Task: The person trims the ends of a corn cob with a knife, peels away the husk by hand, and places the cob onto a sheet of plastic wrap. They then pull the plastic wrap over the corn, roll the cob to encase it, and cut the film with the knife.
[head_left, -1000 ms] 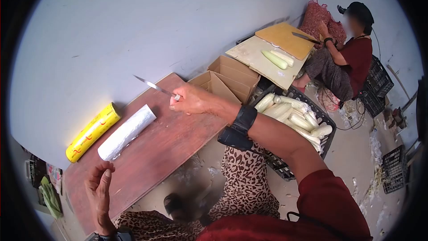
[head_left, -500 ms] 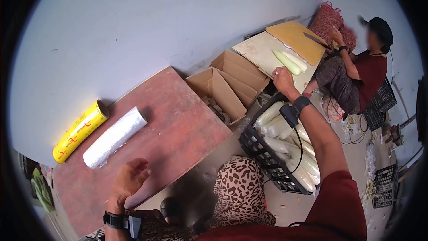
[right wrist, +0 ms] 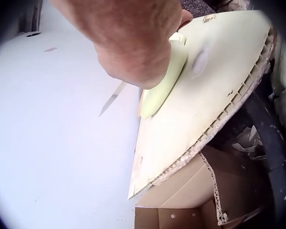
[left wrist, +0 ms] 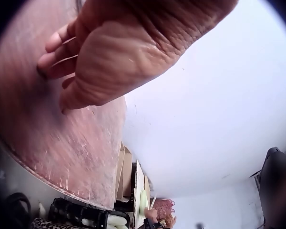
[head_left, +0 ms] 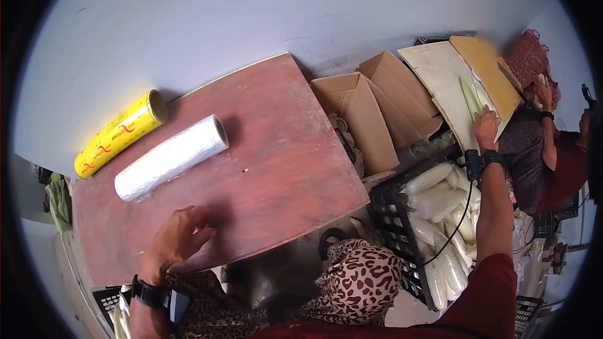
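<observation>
My left hand (head_left: pixel 181 235) hovers over the near edge of a reddish board table (head_left: pixel 270 169) with its fingers loosely bent and nothing in them. At the right, my right hand (head_left: pixel 485 127) reaches over a pale board (head_left: pixel 440 88) beside a long pale-green gourd (head_left: pixel 470 97). In the right wrist view the back of that hand hides its fingers and covers part of the gourd (right wrist: pixel 164 90). A thin knife blade (right wrist: pixel 112 100) sticks out from beneath this hand, against the wall. On the table lie a yellow tube roll (head_left: pixel 119 135) and a clear film roll (head_left: pixel 173 158).
Open cardboard boxes (head_left: pixel 355 110) stand between the table and the pale board. A black crate (head_left: pixel 392 216) full of film-wrapped pale vegetables (head_left: pixel 436 207) sits below my right arm. Another person (head_left: pixel 553 150) sits at far right by a yellow board (head_left: pixel 487 66) with another knife (head_left: pixel 510 78).
My right hand, with the knife, has swung from over the reddish table to the gourds on the pale board. The left hand has shifted right over the table's edge. The view has turned right.
</observation>
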A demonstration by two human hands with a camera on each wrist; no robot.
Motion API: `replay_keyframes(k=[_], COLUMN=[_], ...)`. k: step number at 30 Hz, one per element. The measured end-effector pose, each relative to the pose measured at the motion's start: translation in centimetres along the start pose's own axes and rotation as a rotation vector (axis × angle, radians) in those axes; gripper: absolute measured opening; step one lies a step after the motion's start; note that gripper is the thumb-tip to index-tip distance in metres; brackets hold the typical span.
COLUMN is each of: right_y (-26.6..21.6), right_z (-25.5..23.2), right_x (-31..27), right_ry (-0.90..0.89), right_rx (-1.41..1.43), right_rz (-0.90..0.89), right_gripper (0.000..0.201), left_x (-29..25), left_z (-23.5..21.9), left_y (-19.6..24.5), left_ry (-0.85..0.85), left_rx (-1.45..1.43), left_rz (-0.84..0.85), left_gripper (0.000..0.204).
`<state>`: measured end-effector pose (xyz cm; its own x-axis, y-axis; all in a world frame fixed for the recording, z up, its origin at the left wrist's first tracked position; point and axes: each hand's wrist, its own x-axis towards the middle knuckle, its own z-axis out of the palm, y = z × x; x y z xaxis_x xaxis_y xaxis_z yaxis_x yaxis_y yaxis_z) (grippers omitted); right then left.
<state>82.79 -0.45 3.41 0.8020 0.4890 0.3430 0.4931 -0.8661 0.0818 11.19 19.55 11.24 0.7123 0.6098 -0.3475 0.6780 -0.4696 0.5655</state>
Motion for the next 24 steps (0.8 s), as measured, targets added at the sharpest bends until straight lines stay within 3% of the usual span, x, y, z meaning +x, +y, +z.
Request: replay_keyframes(k=[3,5,10,13,17,19,21,23,24], right_y=[1.9,3.7,4.8,4.3,3.2,3.1,1.5,-0.7,-1.4], right_z=[0.7,2.1,4.2,4.6,4.3,4.3,0.1,-4.7,-5.9], right_x=[1.0,2.0,1.9,2.1,0.3,-0.7,-2.8,-7.2,-9.0], right_ry=[0.062,0.089,0.096,0.132,0.069,0.114,-0.322,-0.559,-0.647], right_rx=[-0.089,0.004,0.231,0.168,0.285,0.382,0.663,1.077,1.259], right_rz=[-0.151,-0.229,-0.211,-0.294,-0.232,-0.245,0.057,0.257,0.216], right_gripper=[0.048,0.054,0.055,0.055,0.053,0.044,0.033,0.026,0.025], left_x=[0.0,-0.1,-1.0,-1.7,-2.6,-3.1,-3.4,-3.7,-3.9], left_z=[0.1,0.0,0.3,0.3,0.4,0.2,0.4,0.3,0.3], left_y=[-0.3,-0.5,-0.9,-1.5,-1.9,-1.5,-1.2,-0.7,-0.5], left_ry=[-0.009,-0.008,0.006,0.001,0.008,0.026,0.041,0.027,0.019], left_rx=[0.049,0.115,0.129,0.165,0.188,0.181,0.171,0.190,0.200], left_rz=[0.017,0.076,0.083,0.106,0.146,0.137,0.125,0.120,0.123], left_gripper=[0.020,0.021,0.022,0.022,0.022,0.022,0.021,0.025,0.026])
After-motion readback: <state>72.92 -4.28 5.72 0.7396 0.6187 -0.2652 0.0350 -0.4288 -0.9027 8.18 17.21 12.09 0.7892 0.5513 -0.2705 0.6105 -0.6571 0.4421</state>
